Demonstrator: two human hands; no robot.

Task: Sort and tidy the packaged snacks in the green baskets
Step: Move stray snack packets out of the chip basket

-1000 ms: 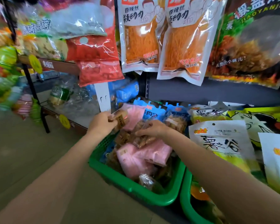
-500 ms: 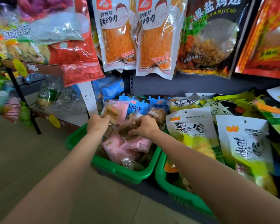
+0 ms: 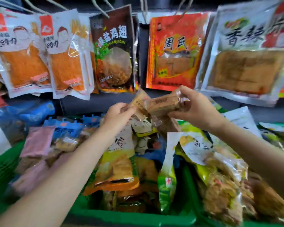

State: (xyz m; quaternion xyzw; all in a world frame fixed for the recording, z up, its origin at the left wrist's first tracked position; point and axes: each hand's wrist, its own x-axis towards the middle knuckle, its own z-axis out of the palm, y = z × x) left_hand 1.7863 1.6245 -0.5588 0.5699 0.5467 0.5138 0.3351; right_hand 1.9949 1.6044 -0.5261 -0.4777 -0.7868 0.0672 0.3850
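Observation:
My left hand (image 3: 117, 114) pinches a small tan snack packet (image 3: 140, 102) above the middle green basket (image 3: 133, 219). My right hand (image 3: 195, 107) grips a clear packet of brown snack pieces (image 3: 164, 104) right beside it; the two packets touch. Below them the middle basket holds yellow-green bags (image 3: 116, 167) standing upright. The left green basket (image 3: 3, 163) holds pink packets (image 3: 39, 141) and blue bags. My right forearm crosses over the yellow-green bags (image 3: 211, 161) in the basket on the right.
Large snack bags hang on hooks above the baskets: two white-orange ones (image 3: 44, 58), a dark one (image 3: 113, 54), a red one (image 3: 174, 53) and a white one (image 3: 249, 58). A dark shelf wall (image 3: 88, 104) runs behind the baskets.
Both hands have lifted out of the left basket with their packets and moved right, and are held up over the middle basket. The view has swung right and closer to the shelf.

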